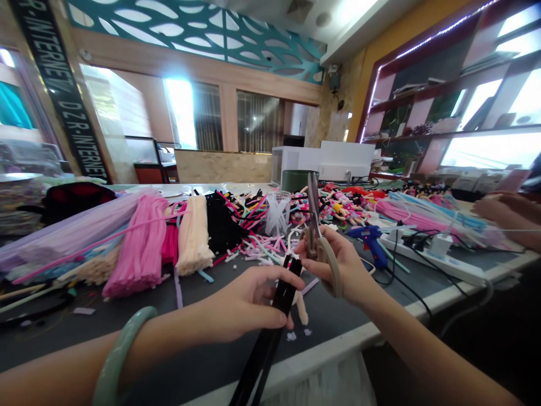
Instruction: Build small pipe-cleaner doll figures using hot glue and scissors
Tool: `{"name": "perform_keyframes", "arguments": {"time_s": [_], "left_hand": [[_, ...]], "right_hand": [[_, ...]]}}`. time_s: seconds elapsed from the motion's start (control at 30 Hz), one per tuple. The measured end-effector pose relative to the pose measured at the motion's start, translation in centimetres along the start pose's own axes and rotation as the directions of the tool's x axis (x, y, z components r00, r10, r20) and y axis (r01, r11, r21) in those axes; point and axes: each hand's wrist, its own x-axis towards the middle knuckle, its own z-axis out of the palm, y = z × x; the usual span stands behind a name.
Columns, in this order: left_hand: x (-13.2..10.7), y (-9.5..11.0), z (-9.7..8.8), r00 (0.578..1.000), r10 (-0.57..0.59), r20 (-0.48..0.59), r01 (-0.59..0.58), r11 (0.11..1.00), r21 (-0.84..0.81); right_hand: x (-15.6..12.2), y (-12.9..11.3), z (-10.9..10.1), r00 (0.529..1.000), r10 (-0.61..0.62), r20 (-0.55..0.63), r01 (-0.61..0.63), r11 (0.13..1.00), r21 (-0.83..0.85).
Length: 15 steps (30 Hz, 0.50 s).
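My left hand (243, 301), with a pale green bangle (116, 358) on the wrist, is closed round a bundle of black strips (270, 338) that runs down past the table edge. My right hand (333, 265) grips beige-handled scissors (316, 225), blades pointing up, and its fingertips also pinch the top end of the black strips. A small doll's pale legs (301, 309) show just behind the strips, under both hands.
Bundles of pink, cream, lilac and black strips (143, 242) lie on the dark table (203, 282). A clear cup (278, 212), cut scraps, several small dolls (338, 210), a blue glue gun (371, 239) and a power strip (439, 254) sit behind. Another person's hand (502, 211) rests at right.
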Motion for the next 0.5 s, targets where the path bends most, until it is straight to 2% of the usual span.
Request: {"name": "perform_keyframes", "arguments": {"time_s": [0.5], "left_hand": [[-0.61,-0.2,0.06,0.997,-0.01,0.076,-0.001,0.99,0.141]], "right_hand": [[-0.29,-0.05,0.28,0.997,-0.001,0.081,-0.002,0.999,0.032]]}}
